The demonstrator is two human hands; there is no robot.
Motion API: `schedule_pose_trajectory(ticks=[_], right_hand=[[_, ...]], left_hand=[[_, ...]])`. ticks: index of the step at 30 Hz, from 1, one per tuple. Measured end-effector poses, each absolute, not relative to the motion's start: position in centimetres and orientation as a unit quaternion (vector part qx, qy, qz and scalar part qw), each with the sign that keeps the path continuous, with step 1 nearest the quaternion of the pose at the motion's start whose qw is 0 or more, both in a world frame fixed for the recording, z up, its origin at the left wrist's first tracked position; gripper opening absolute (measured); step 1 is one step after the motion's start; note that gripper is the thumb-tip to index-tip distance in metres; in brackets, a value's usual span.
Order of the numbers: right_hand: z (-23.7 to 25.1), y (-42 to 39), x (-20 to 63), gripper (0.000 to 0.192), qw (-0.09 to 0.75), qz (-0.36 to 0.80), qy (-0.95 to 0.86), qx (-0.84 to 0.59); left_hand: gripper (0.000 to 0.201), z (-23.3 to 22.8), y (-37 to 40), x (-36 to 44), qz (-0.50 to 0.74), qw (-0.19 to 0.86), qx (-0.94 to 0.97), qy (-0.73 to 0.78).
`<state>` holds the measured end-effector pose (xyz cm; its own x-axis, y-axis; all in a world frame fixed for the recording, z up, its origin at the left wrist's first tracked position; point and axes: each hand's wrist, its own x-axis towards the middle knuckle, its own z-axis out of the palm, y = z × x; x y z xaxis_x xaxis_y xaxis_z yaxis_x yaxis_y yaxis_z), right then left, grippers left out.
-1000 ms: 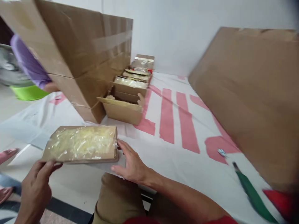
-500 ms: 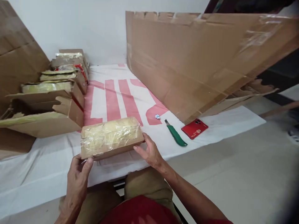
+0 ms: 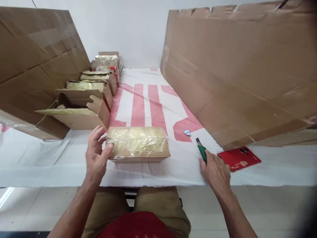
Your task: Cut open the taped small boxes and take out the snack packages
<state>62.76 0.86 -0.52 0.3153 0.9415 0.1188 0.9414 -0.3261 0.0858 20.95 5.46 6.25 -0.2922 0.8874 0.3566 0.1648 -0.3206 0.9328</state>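
A flat cardboard box [image 3: 138, 145] wrapped in clear film, with pale yellow strips inside, lies on the white cloth in front of me. My left hand [image 3: 96, 155] is at its left end, thumb resting on the box corner, fingers spread apart. My right hand [image 3: 216, 170] lies to the right over the handle of a green utility knife [image 3: 201, 150]; only the knife's front end and blade tip show past the fingers.
A red phone [image 3: 239, 158] lies right of the knife. Several open boxes [image 3: 81, 114] stand in a row at back left. Large cardboard sheets lean on the left [image 3: 32, 66] and right [image 3: 235, 72]. A small white scrap [image 3: 187, 133] lies on the pink-marked cloth [image 3: 148, 99].
My right hand has let go of the box's right end and moved right onto the green knife. The box now rests flat on the cloth; my left hand stays at its left end.
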Motion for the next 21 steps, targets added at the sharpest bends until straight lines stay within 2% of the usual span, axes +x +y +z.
schedule_pose_trajectory(ticks=[2, 4, 9, 11, 14, 17, 21], right_hand=[[-0.5, 1.3, 62.9, 0.050, -0.004, 0.053, 0.572, 0.819], [-0.1, 1.5, 63.3, 0.055, -0.049, 0.021, 0.564, 0.824], [3.1, 1.1, 63.6, 0.059, -0.284, -0.136, 0.500, 0.806], [5.5, 1.2, 62.7, 0.054, -0.338, -0.188, 0.500, 0.774], [9.6, 2.1, 59.6, 0.042, -0.312, -0.220, 0.642, 0.665], [13.3, 3.8, 54.9, 0.031, -0.259, -0.185, 0.799, 0.511], [15.9, 6.4, 48.9, 0.034, -0.191, -0.113, 0.879, 0.421]], left_hand=[[0.051, 6.4, 6.3, 20.9, 0.588, 0.291, 0.561, 0.505], [0.046, 6.4, 6.6, 20.7, 0.542, 0.296, 0.594, 0.516], [0.050, 5.8, 6.5, 20.5, 0.495, 0.339, 0.591, 0.539], [0.051, 5.6, 6.4, 20.7, 0.497, 0.351, 0.579, 0.543], [0.053, 5.4, 6.3, 20.9, 0.511, 0.374, 0.556, 0.539], [0.062, 5.3, 6.4, 21.0, 0.525, 0.400, 0.532, 0.531], [0.066, 5.0, 6.5, 21.1, 0.536, 0.427, 0.512, 0.518]])
